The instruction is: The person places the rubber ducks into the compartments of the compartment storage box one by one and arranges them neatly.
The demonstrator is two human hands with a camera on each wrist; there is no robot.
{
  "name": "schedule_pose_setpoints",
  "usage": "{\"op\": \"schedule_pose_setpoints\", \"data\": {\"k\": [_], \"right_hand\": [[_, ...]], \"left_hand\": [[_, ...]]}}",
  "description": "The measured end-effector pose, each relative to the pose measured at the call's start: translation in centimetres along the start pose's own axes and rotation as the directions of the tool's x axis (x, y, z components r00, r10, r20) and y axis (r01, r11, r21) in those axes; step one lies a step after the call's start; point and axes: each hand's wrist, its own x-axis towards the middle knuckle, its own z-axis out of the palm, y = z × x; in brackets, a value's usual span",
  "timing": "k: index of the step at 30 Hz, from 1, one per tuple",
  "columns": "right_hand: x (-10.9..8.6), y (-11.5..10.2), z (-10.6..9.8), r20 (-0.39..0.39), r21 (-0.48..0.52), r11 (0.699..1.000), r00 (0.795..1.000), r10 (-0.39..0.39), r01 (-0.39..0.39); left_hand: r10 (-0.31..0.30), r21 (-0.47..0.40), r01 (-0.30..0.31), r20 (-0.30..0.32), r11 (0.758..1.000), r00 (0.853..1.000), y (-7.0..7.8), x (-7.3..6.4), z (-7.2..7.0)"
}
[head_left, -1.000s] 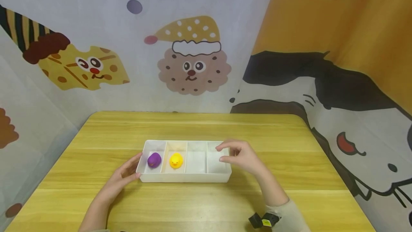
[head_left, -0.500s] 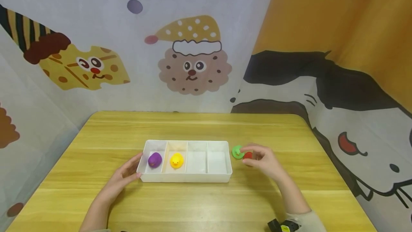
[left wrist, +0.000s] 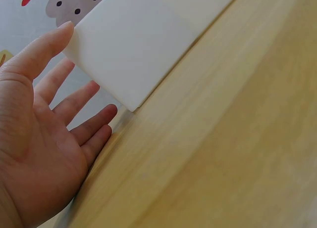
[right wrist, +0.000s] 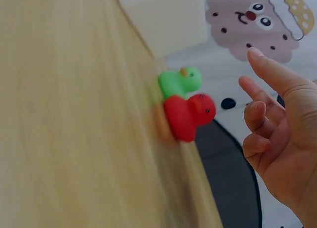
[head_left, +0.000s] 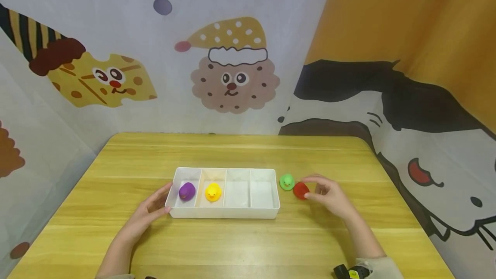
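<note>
A white four-part tray (head_left: pixel 224 213) lies on the table. In its leftmost compartment is a purple rubber duck (head_left: pixel 187 191), and beside that one a yellow rubber duck (head_left: pixel 213 192). My left hand (head_left: pixel 145 210) is at the tray's left end, thumb and fingertips right at the wall, fingers fairly straight in the left wrist view. Right of the tray stand a green rubber duck (head_left: pixel 287 182) and a red rubber duck (head_left: pixel 301 190). My right hand (head_left: pixel 329 195) hovers beside the red duck, thumb and fingers spread and nothing between them, as the right wrist view shows.
The wooden table (head_left: pixel 240 244) reaches back to a cartoon-printed cloth (head_left: pixel 155 98) behind and at both sides. The two right-hand compartments of the tray show bare floors. A black device (head_left: pixel 350 272) is strapped at the right sleeve.
My right hand has moved right, from over the tray's right end to beside the red duck. The green and red ducks have come into sight. The left hand stays put.
</note>
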Motion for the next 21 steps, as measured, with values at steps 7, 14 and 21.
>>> {"op": "schedule_pose_setpoints", "data": {"k": [7, 14, 21], "right_hand": [[0.0, 1.6, -0.4, 0.048, -0.022, 0.999, 0.998, 0.035, -0.034], [0.1, 3.1, -0.7, 0.109, -0.010, 0.994, 0.988, 0.108, -0.108], [0.2, 3.8, -0.6, 0.121, -0.032, 0.991, 0.983, 0.135, -0.132]], "left_hand": [[0.001, 0.009, -0.001, 0.002, 1.000, 1.000, -0.1, 0.0, -0.1], [-0.008, 0.007, 0.008, -0.001, 1.000, 1.000, -0.1, 0.0, -0.1], [-0.011, 0.009, 0.011, -0.001, 1.000, 1.000, 0.0, 0.0, -0.1]]}}
